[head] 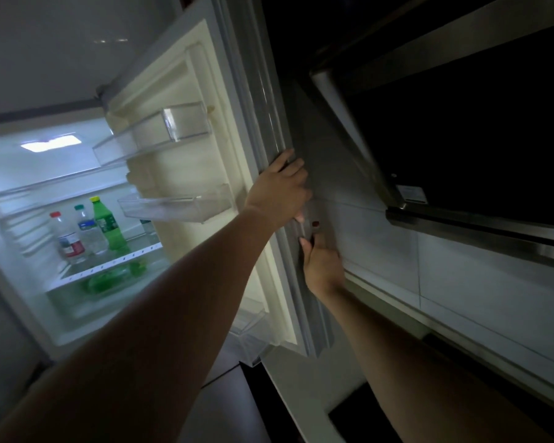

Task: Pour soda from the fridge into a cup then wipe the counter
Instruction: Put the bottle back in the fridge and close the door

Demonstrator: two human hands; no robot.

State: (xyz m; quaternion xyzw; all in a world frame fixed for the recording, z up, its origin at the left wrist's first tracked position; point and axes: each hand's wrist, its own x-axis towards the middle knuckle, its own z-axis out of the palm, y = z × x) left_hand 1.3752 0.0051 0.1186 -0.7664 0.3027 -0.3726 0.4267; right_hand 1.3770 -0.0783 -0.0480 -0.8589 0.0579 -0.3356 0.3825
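I have the fridge [20, 174] open, and the step in hand is getting the door [205, 91] wide enough to reach inside. My left hand [279, 190] grips the door's outer edge, fingers curled round it and arm stretched almost straight from near left. My right hand [322, 263] sits just below it on the same edge with the thumb pointing up. Its fingers are tucked behind the edge, so I judge it a grip, though I cannot see them.

The soda is most likely the green bottle [108, 223] with the yellow cap. It stands upright on the lit shelf [109, 262], far left, beside two clear bottles, and well apart from both hands.

To do this well, I would keep one hand steadying the door and free the other. Then I would reach low past the door bins and take the green bottle round its body without knocking its neighbours.
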